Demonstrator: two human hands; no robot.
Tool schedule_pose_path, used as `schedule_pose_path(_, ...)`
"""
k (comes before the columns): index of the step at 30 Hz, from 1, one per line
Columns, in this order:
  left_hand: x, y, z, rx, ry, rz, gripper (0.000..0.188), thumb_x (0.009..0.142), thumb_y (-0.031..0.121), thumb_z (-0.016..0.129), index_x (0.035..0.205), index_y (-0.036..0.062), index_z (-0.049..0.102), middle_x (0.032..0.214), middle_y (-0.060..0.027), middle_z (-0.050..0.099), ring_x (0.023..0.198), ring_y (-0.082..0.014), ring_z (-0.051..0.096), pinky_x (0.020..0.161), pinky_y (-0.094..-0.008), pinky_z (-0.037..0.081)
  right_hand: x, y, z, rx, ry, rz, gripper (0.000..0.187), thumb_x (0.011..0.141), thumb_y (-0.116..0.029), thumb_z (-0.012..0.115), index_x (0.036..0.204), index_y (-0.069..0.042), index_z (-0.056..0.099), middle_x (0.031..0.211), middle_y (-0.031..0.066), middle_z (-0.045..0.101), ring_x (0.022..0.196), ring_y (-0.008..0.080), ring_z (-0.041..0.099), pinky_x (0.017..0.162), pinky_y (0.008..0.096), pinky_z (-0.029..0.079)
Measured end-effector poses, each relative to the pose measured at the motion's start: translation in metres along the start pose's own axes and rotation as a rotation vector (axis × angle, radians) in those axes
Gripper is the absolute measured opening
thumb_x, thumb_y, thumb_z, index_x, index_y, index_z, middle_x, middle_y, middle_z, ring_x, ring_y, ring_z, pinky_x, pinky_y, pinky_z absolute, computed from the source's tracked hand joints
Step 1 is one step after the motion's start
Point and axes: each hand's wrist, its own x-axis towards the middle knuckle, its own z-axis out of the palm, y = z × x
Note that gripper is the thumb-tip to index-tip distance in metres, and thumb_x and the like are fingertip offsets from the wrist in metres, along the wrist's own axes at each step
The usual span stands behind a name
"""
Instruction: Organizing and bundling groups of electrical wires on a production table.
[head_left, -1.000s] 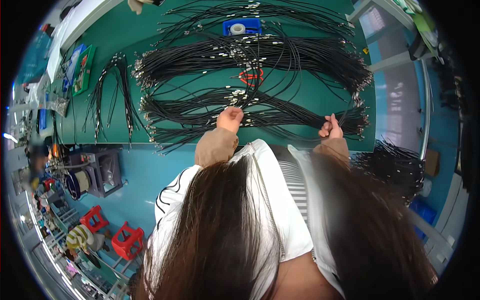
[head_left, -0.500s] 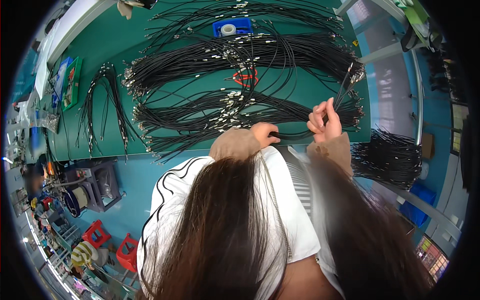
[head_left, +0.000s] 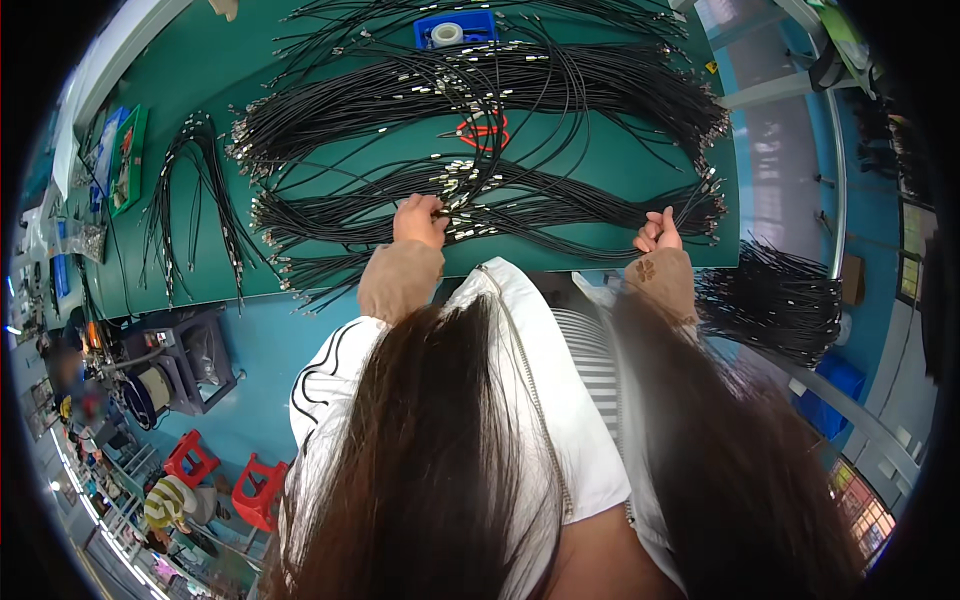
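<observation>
The near bundle of black cables (head_left: 560,212), with white tags around its middle and metal connectors at its ends, lies across the green table. My left hand (head_left: 420,220) rests at the bundle's near side beside the white tags, fingers curled onto cables there. Toward the right end, my right hand (head_left: 658,232) is closed around a few cables; its fingertips are pinched together and the exact number held is hidden. Brown sleeve cuffs cover both wrists.
Behind lies a thicker cable bundle (head_left: 590,82), with red-handled scissors (head_left: 484,131) before it. A blue tray (head_left: 472,27) holds a white tape roll. Smaller cables (head_left: 195,190) and a green bin (head_left: 130,160) are at left; another cable pile (head_left: 770,305) hangs lower right.
My left hand has moved left along the near bundle to the white tags. My right hand has come down; the cable ends it held up now lie low among the bundle's right end.
</observation>
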Motion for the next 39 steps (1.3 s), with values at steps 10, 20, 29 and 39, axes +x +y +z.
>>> schedule_pose_path(10, 0.010, -0.032, -0.013, 0.144, -0.200, 0.182, 0.017, 0.066, -0.004, 0.063, 0.077, 0.0050, 0.054, 0.078, -0.0106, 0.055, 0.079, -0.0319, 0.053, 0.069, -0.0423, 0.044, 0.002, 0.001, 0.001, 0.015, -0.047, 0.022, 0.044, 0.093, -0.042, 0.045, 0.081, 0.000, 0.055, 0.050, 0.0011, 0.036, 0.038, 0.0100, 0.025, 0.037, 0.0259, 0.021)
schedule_pose_path(20, 0.018, 0.041, 0.003, -0.277, -0.379, 0.165, 0.023, 0.077, 0.019, 0.067, 0.097, 0.0081, 0.064, 0.081, -0.0079, 0.059, 0.070, -0.0215, 0.057, 0.064, -0.0314, 0.045, -0.014, -0.002, 0.027, -0.124, -0.041, 0.032, 0.043, 0.092, -0.039, 0.048, 0.091, 0.003, 0.058, 0.051, -0.0001, 0.037, 0.039, 0.0083, 0.025, 0.037, 0.0243, 0.020)
schedule_pose_path(29, 0.041, 0.145, -0.011, -0.681, -0.299, 0.096, 0.014, 0.079, 0.017, 0.064, 0.081, 0.0038, 0.066, 0.069, -0.0061, 0.062, 0.059, -0.0141, 0.056, 0.056, -0.0266, 0.044, -0.005, -0.005, 0.027, -0.089, -0.112, 0.125, 0.049, 0.092, -0.042, 0.045, 0.109, 0.002, 0.057, 0.051, -0.0021, 0.036, 0.040, 0.0079, 0.025, 0.039, 0.0247, 0.019)
schedule_pose_path(39, 0.092, 0.217, -0.126, -0.997, -0.076, 0.226, 0.013, 0.087, 0.009, 0.057, 0.085, -0.0020, 0.064, 0.079, -0.0026, 0.063, 0.064, -0.0055, 0.049, 0.060, -0.0193, 0.039, 0.006, 0.018, -0.007, -0.016, 0.051, 0.049, 0.039, 0.092, -0.040, 0.048, 0.090, -0.003, 0.060, 0.054, -0.0009, 0.041, 0.043, 0.0104, 0.032, 0.042, 0.0263, 0.027)
